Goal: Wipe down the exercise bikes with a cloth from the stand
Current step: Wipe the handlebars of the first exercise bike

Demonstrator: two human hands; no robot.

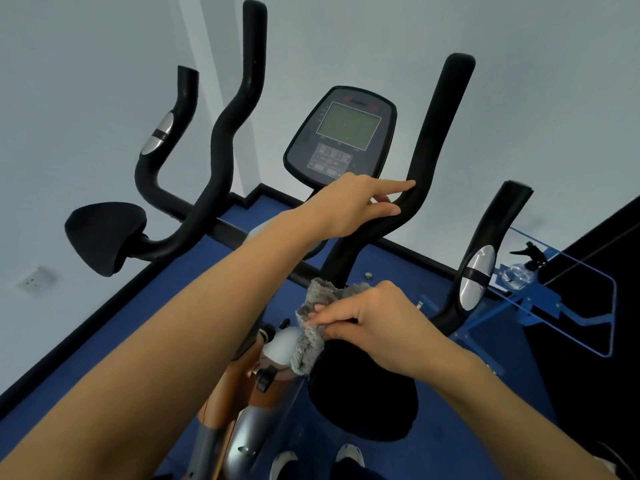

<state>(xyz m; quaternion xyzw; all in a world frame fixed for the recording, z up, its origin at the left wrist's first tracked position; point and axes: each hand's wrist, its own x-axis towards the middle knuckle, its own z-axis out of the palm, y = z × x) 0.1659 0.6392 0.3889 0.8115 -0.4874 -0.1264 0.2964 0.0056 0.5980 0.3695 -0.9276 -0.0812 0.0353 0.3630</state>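
The left hand [349,202] rests on the bend of the exercise bike's [273,375] inner right handlebar [433,140], its fingers loosely spread along the black grip, just below the console [341,135]. The right hand [377,323] pinches a grey fluffy cloth [311,327] between thumb and fingers, pressing it on the front edge of the black arm pad [360,389], beside the bike's central post. A spray bottle [521,268] sits on the blue stand [540,306] at the right.

Console [341,136] lower edge hidden behind left hand [349,206]. Keypad labels too blurred to read. Cloth [311,327] partly covered by right hand [377,327]. Pad [363,400] front under same hand. Shoes [349,455] cut off at bottom edge. Bottle [519,271] small, indistinct.
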